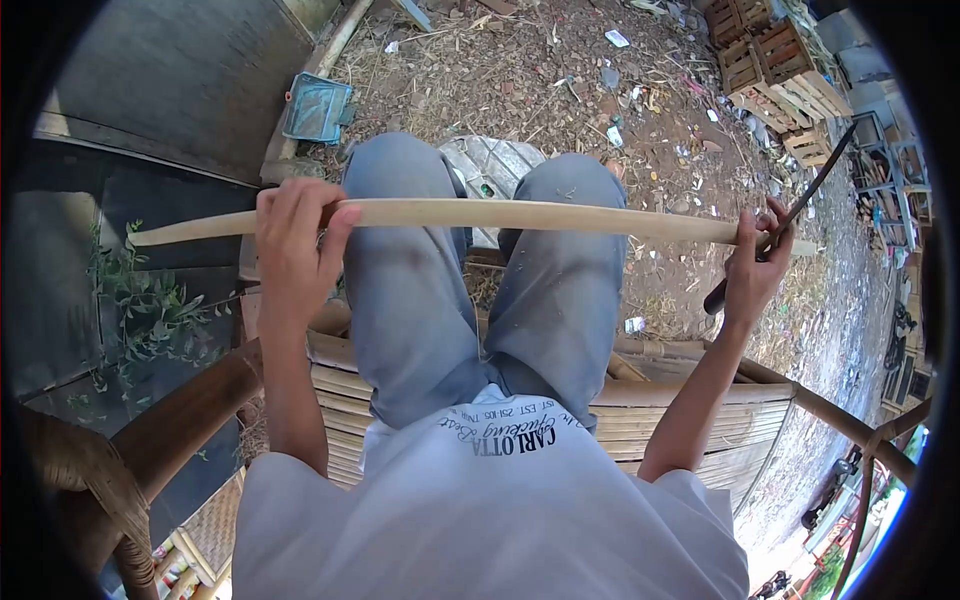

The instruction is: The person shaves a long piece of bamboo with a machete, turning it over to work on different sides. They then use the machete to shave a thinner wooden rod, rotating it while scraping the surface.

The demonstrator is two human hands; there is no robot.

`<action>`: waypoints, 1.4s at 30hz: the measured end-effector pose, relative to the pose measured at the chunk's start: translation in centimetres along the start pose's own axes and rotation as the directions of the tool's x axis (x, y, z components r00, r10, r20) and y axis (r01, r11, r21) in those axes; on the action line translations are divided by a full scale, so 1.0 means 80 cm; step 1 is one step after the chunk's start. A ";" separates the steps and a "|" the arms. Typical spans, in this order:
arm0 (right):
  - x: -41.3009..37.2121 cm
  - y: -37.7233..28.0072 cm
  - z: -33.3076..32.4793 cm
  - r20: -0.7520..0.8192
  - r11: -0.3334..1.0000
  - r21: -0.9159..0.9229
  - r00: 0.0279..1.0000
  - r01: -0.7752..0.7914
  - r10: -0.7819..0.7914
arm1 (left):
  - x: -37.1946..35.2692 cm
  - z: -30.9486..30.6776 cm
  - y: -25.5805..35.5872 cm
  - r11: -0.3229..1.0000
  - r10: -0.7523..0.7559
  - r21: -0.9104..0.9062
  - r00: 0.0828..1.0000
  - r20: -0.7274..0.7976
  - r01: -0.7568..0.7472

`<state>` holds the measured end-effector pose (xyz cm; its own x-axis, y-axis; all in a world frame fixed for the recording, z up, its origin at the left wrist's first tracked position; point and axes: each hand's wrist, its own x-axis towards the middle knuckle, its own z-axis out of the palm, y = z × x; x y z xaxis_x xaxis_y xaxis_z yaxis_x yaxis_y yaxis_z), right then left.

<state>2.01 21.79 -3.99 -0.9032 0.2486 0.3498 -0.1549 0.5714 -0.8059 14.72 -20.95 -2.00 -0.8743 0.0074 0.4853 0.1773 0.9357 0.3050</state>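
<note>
A long, pale strip of bamboo or wood [500,214] lies crosswise above my knees, its narrow end out at the left. My left hand [298,240] is closed round the strip near the left knee, thumb on the near side. Toward the strip's right end, my right hand [755,262] grips it between the fingers. That same hand also holds a dark knife [815,185], whose blade points up and to the right, with the handle end below the strip. Part of the knife's grip is hidden by the fingers.
I sit on a bamboo bench [700,420] with a bamboo armrest [200,420] at left. A blue-green tray [318,107] stands beyond the left knee. Wooden crates [785,75] are at the upper right. Leafy stems [150,310] hang at left. Litter and shavings cover the ground.
</note>
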 end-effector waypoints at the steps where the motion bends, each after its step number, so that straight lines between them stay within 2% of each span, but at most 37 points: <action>1: 0.007 0.004 0.001 0.000 1.000 0.006 1.000 0.012 -0.012 | 0.015 0.007 0.009 1.000 0.008 -0.014 1.000 0.010 -0.008; 3: 0.017 0.006 0.008 -0.110 0.990 -0.124 0.992 -0.072 0.058 | 0.033 0.030 0.021 0.999 0.019 -0.037 0.999 0.037 -0.018; 4: 0.014 0.002 0.011 -0.118 0.990 -0.127 0.992 -0.061 0.046 | 0.040 0.039 0.025 0.998 0.033 -0.064 0.997 0.076 -0.028; 6: -0.002 -0.005 0.018 -0.194 0.974 -0.114 0.966 -0.195 0.171 | 0.046 0.045 0.031 0.997 0.037 -0.064 0.997 0.074 -0.032; 7: -0.007 0.013 0.022 -0.208 0.971 -0.238 0.978 -0.022 -0.029 | 0.046 0.048 0.032 0.998 0.038 -0.056 0.995 0.090 -0.033; 8: -0.011 0.026 0.020 -0.206 0.970 -0.243 0.978 -0.028 -0.024 | 0.045 0.049 0.031 0.998 0.038 -0.061 0.995 0.097 -0.032; 11: -0.034 -0.004 0.041 -0.110 0.994 -0.050 0.990 -0.099 0.094 | 0.040 0.043 0.020 0.986 0.030 -0.164 0.998 0.055 -0.020; 13: -0.036 -0.004 0.045 -0.088 0.989 -0.009 0.986 -0.145 0.144 | 0.038 0.028 0.004 0.999 0.024 -0.029 0.999 0.042 -0.023; 14: -0.036 -0.004 0.046 -0.064 0.982 0.030 0.980 -0.184 0.186 | 0.034 0.021 -0.011 0.999 0.026 -0.024 0.999 0.045 -0.025; 16: -0.036 -0.002 0.045 -0.060 0.978 0.072 0.978 -0.194 0.198 | 0.023 0.007 -0.041 0.988 -0.039 0.148 0.999 0.027 0.034; 17: -0.036 0.000 0.044 -0.072 0.982 0.076 0.981 -0.174 0.179 | 0.018 -0.001 -0.046 0.983 -0.099 0.161 0.995 0.030 0.093; 21: -0.044 -0.014 0.037 -0.110 0.981 0.097 0.977 -0.171 0.181 | -0.003 -0.011 -0.066 0.962 -0.132 0.244 0.991 0.014 0.124; 23: -0.049 -0.027 0.034 -0.102 0.977 0.112 0.976 -0.183 0.194 | -0.008 -0.009 -0.063 0.977 -0.171 0.138 0.985 0.034 0.165; 25: -0.055 -0.038 0.031 -0.116 0.920 0.283 0.942 -0.272 0.314 | -0.009 -0.005 -0.053 0.973 -0.197 0.129 0.980 0.015 0.194; 26: -0.060 -0.041 0.029 -0.114 0.921 0.282 0.943 -0.270 0.311 | -0.009 -0.004 -0.049 0.970 -0.215 0.114 0.977 -0.004 0.214; 28: -0.070 -0.053 0.029 0.005 0.735 0.572 0.898 -0.363 0.440 | -0.006 -0.004 -0.045 0.973 -0.212 0.096 0.977 -0.001 0.211; 30: -0.081 -0.075 0.031 0.041 0.691 0.611 0.887 -0.386 0.459 | -0.002 -0.002 -0.040 0.976 -0.205 0.078 0.979 0.007 0.204; 32: -0.091 -0.098 0.029 0.242 0.544 0.699 0.869 -0.465 0.432 | 0.002 0.002 -0.031 0.988 -0.151 0.038 0.988 0.022 0.150; 33: -0.098 -0.113 0.034 0.291 0.496 0.730 0.870 -0.470 0.397 | 0.005 0.004 -0.025 0.988 -0.149 0.036 0.989 0.024 0.148; 34: -0.106 -0.122 0.040 0.286 0.499 0.729 0.871 -0.469 0.400 | 0.009 0.006 -0.019 0.989 -0.151 0.013 0.987 0.059 0.150; 36: -0.120 -0.140 0.053 0.518 0.322 0.738 0.804 -0.593 0.291 | 0.011 0.009 -0.017 0.989 -0.146 -0.013 0.985 0.091 0.148; 39: -0.139 -0.163 0.081 0.682 0.307 0.602 0.674 -0.737 0.282 | 0.011 0.007 -0.028 0.994 -0.101 -0.038 0.994 0.037 0.102; 41: -0.148 -0.166 0.094 0.783 0.281 0.490 0.558 -0.825 0.274 | 0.007 -0.003 -0.037 0.982 -0.068 0.173 0.997 -0.031 0.073; 42: -0.153 -0.164 0.100 0.818 0.267 0.448 0.512 -0.853 0.263 | 0.003 -0.006 -0.046 0.982 -0.068 0.175 0.997 -0.030 0.072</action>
<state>11.93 5.01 -1.54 -0.8303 -0.3622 -0.4235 0.5500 -0.4103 -0.7274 14.09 -24.51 -2.64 -0.8706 -0.0664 0.4875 0.0322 0.9810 0.1913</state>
